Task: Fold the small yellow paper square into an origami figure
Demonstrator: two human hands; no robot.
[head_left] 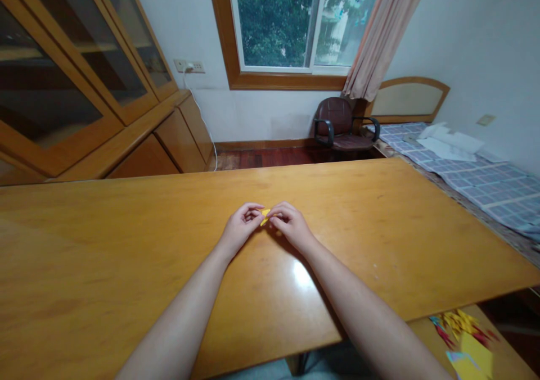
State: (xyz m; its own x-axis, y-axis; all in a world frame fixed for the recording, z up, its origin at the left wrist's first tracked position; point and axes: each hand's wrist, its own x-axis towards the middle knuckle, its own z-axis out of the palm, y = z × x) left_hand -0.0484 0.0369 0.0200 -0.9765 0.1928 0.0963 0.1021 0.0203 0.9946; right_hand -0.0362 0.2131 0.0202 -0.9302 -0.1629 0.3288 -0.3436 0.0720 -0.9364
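Observation:
A small piece of folded yellow paper (265, 217) is held between my two hands, just above the middle of the wooden table (126, 267). My left hand (241, 227) pinches its left side with thumb and fingers. On the other side, my right hand (291, 225) grips the right edge between thumb and fingertips. The fingers cover much of the paper, so its full shape is hidden.
Low at the right, a lower surface bears several small yellow and red folded pieces (458, 324) and yellow paper sheets (475, 354). Beyond the table stand a brown armchair (337, 118), a bed (485, 172) and a glass-door cabinet (139, 138).

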